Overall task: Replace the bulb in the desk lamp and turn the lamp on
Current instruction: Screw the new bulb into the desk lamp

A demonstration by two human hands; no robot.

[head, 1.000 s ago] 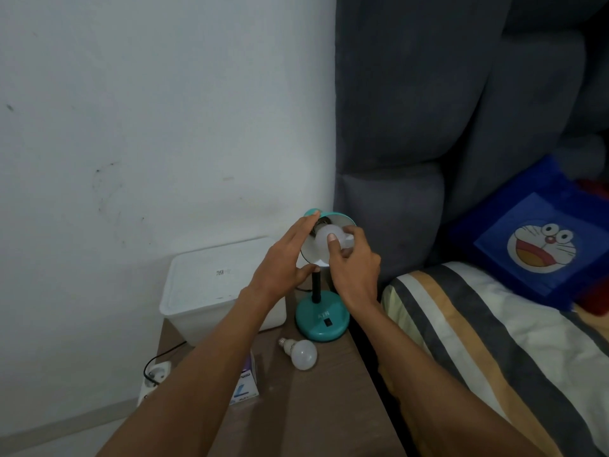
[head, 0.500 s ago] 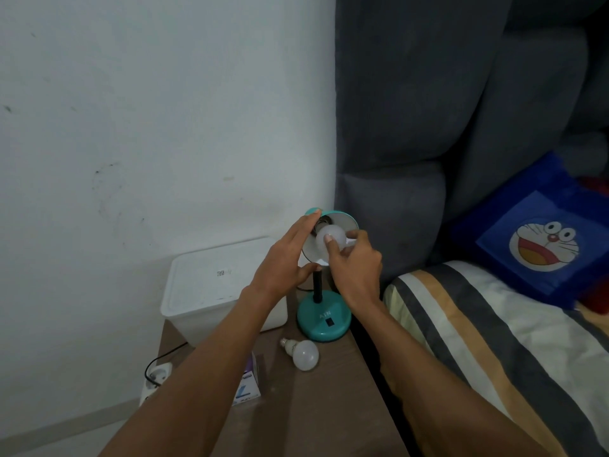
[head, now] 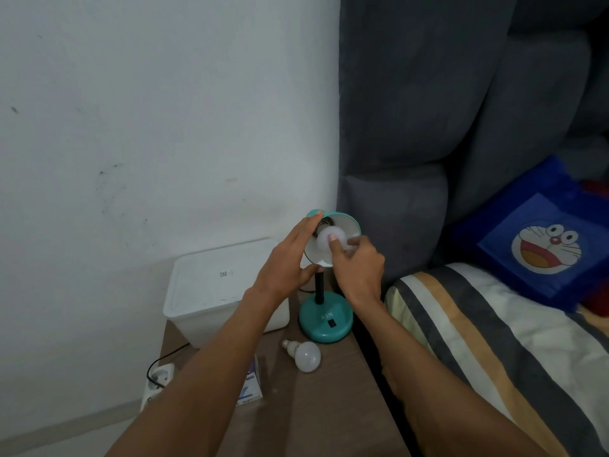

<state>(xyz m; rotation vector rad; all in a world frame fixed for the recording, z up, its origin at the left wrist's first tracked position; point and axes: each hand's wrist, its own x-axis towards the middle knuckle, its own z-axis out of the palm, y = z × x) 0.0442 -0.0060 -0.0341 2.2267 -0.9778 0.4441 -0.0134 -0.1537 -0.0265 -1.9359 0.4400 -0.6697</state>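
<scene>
**Both hands at the lamp shade**

A padded grey headboard [head: 428,127] fills the upper right. A smooth white plastic box [head: 211,291] sits at centre left on a brown wooden table [head: 329,407]. At centre, the teal lamp [head: 325,319] has a round base. The left hand [head: 283,268], half open, cups the shade's rim. The right hand [head: 357,263] pinches the frosted bulb [head: 324,237] in the socket. A spare bulb [head: 304,355] lies below.

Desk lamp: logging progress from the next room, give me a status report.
Left hand steadying the lamp shade. Right hand gripping the bulb at the socket, lamp unlit. Spare bulb lying on the table by the base. Nothing in the way.
</scene>
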